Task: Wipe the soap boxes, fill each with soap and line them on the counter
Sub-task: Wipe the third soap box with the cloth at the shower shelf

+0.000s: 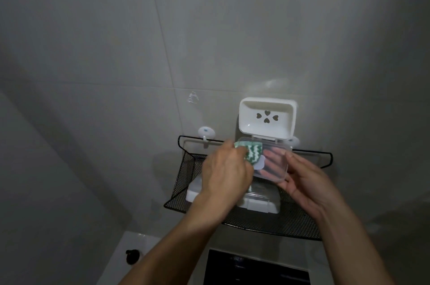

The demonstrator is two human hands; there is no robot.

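Wall hook [206, 132] at left holds black mesh shelf [183, 182]. Closed soap box [193, 190] lies on shelf, partly under left hand [224, 172]. Left fingers curled round green-white cloth [322, 151], pressing it inside clear lid [278, 169] of the open soap box [267, 118]. White tray part tilts up against wall. Right hand [307, 181] grips lid's right edge, fingers behind the plastic. Second closed box [259, 202] on shelf below.

Black mesh shelf [183, 182] hooked on grey tiled wall [93, 40].
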